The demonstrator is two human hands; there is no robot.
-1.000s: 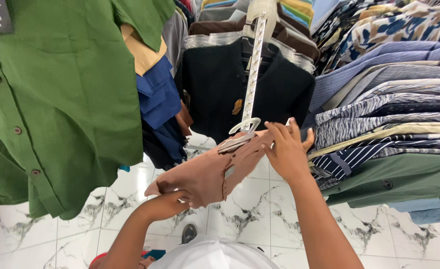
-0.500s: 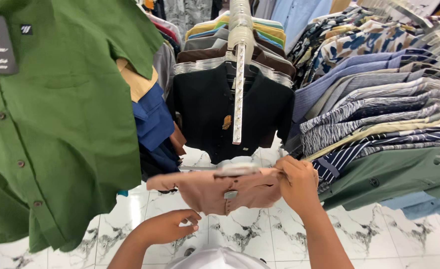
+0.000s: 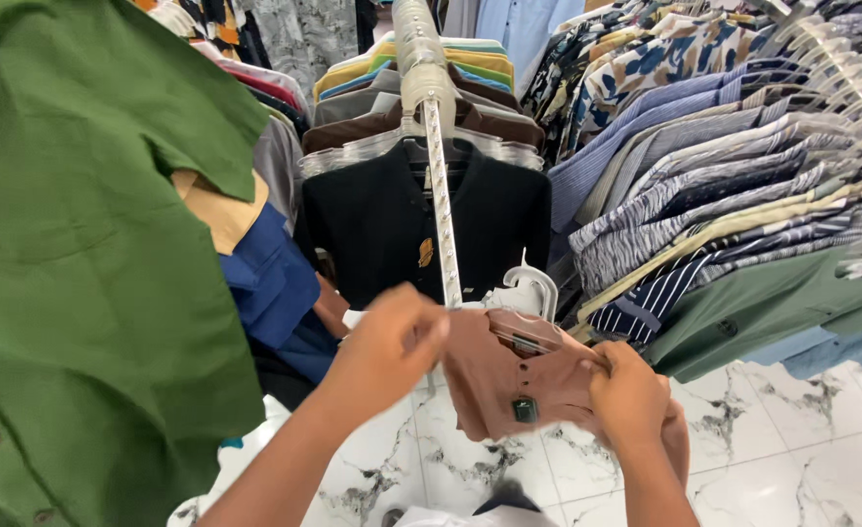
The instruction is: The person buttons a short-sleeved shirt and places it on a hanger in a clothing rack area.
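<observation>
While gripping a brown shirt (image 3: 509, 376) on a clear plastic hanger (image 3: 529, 293), left hand (image 3: 392, 342) closed on the left shoulder end, right hand (image 3: 631, 395) closed on the cloth at the right side. Shirt held near, low in the middle, just in front of a white slotted rail (image 3: 441, 215) that runs up to the far side. Small dark tag (image 3: 524, 410) hanging on the shirt front. Behind the rail, a black shirt (image 3: 382, 229) on its hanger. At the left, very near, a big green shirt (image 3: 80, 273), with a blue garment (image 3: 270, 283) beside it. At the right, a row of striped and patterned shirts (image 3: 724, 185) on hangers. Below, white marble floor tiles (image 3: 792, 439).
</observation>
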